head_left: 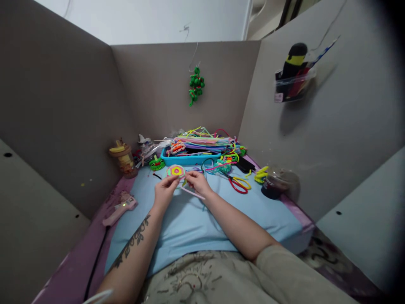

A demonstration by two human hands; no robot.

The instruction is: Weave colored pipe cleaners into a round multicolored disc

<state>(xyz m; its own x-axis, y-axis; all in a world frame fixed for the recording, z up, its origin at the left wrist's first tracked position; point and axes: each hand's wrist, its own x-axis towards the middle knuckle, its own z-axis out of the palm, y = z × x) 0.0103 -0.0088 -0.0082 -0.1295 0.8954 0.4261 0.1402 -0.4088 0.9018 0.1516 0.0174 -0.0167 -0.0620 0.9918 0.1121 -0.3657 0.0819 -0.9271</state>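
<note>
My left hand (165,188) is closed in a pinch on a round coiled pipe-cleaner disc (176,171) with pink, green and yellow rings, held just above the light blue mat (190,219). My right hand (196,180) is closed too, pinching the disc's right edge together with a pink pipe cleaner (193,194) that trails down to the right over the mat. Both hands meet at the middle of the desk, fingertips almost touching.
A blue tray (186,159) heaped with coloured pipe cleaners stands behind the hands. Red-handled scissors (238,184) lie to the right, near a dark cup (272,186). A pink glue gun (119,208) rests at the left; a jar (124,158) stands at the back left. Grey partition walls enclose the desk.
</note>
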